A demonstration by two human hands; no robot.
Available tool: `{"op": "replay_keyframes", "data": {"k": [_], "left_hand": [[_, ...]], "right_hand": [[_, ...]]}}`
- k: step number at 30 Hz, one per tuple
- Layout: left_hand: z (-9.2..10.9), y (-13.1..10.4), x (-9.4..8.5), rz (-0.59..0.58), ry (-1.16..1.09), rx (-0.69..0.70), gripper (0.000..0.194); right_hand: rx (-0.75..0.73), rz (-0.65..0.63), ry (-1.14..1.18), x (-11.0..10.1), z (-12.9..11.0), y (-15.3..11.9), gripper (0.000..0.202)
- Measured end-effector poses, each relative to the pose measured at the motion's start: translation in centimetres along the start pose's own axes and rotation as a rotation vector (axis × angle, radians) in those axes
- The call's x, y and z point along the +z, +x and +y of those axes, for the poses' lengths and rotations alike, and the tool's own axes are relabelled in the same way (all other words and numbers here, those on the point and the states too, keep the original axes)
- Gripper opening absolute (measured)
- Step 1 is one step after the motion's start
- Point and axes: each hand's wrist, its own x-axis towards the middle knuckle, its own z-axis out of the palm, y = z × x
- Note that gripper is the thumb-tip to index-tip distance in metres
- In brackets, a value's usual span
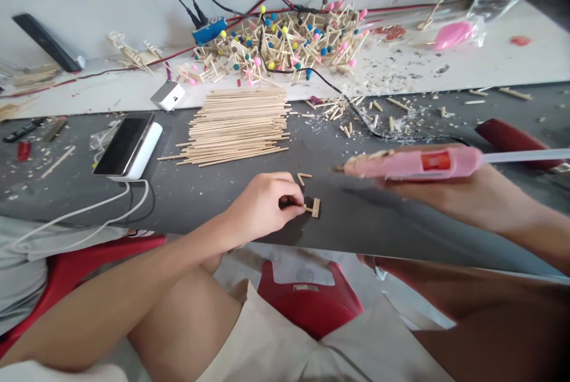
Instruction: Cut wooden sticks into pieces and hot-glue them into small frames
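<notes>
My left hand (269,207) pinches the thin end of a small T-shaped wooden piece (316,208) low over the grey tabletop. Two short stick pieces (303,178) lie just beyond my fingers, forming a V. On the right, my right hand (463,195) is wrapped round a pink hot glue gun (401,163) with its nozzle pointing left. A white glue stick (525,156) runs out of its back end. Most of my right fingers are hidden behind the gun. Behind my left hand lies a stack of thin wooden sticks (240,123).
A heap of small stick pieces with coloured balls (289,43) fills the white ledge. A phone (124,144) on a white block stands left, with a white cable. Stick scraps (338,110) and a black cord (329,86) lie behind the gun. A red stool (307,299) is below.
</notes>
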Motion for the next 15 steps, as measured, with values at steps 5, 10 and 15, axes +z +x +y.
{"op": "replay_keyframes", "data": {"k": [5, 10, 15], "left_hand": [[-0.4, 0.3, 0.0, 0.0, -0.001, 0.04, 0.006], [-0.9, 1.4, 0.0, -0.049, 0.067, 0.118, 0.01], [-0.8, 2.8, 0.1, -0.11, 0.088, 0.207, 0.017]], "right_hand": [[0.211, 0.373, 0.376, -1.7, 0.3, 1.7, 0.019], [0.347, 0.256, 0.706, -4.2, 2.3, 3.5, 0.031], [0.378, 0.232, 0.65, -5.4, 3.8, 4.1, 0.021]]}}
